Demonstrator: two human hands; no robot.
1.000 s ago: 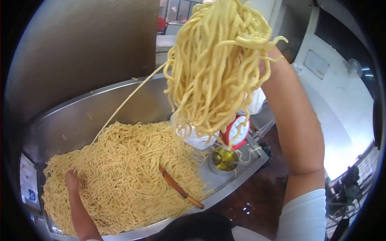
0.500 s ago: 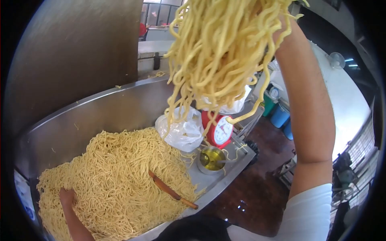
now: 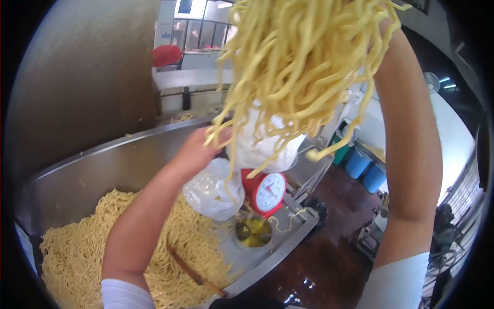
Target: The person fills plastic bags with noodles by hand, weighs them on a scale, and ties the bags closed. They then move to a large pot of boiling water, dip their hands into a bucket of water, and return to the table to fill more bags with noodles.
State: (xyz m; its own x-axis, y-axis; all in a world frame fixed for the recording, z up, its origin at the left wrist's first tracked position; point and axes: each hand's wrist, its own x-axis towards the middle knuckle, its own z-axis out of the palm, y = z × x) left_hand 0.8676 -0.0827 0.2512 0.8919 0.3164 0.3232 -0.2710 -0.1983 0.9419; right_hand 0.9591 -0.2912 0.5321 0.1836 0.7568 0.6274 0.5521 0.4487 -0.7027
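A big bunch of thick yellow noodles [image 3: 303, 56] hangs high in front of me, with my right hand [image 3: 385, 31] closed on it and mostly hidden behind the strands. My left hand [image 3: 203, 148] is raised over the back of the steel tray [image 3: 154, 149]. It is beside a white plastic bag [image 3: 267, 141] on the red dial scale [image 3: 265, 190], and hanging strands cover its fingertips. Below it sits another clear plastic bag [image 3: 215, 190]. A heap of noodles [image 3: 87, 242] fills the tray's left side, and a wooden stick [image 3: 188, 267] lies on it.
A metal bowl of yellow oil [image 3: 253, 232] stands near the tray's front edge, beside loose strands. Blue bins [image 3: 374, 177] stand on the wet red floor [image 3: 324, 247] to the right. A dark panel [image 3: 82, 77] rises behind the tray at left.
My left hand has left the noodle heap and risen toward the scale. My right hand still holds the bunch up, slightly further right. The view has shifted, with the stick and scale lower.
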